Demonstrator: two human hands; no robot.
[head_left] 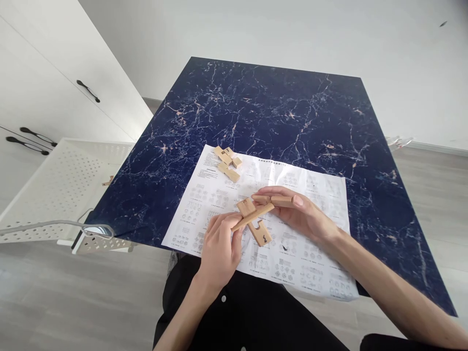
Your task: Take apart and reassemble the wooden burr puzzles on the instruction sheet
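In the head view, our left hand (221, 243) pinches the lower end of a slim wooden bar (256, 215) between thumb and bent fingers. The bar crosses a notched wooden piece (262, 234) that bears dark marks at both ends; we see the pair tilted, over the printed sheet (314, 234). Our right hand (307, 209) grips another wooden piece (282, 201), thumb on its near end and fingers curled behind. This piece lies just beside the bar's upper end, though we cannot tell whether they touch. Beyond our hands, we have a small cluster of wooden blocks (227, 163) near the sheet's far left corner, on the dark blue marbled table (278, 107).
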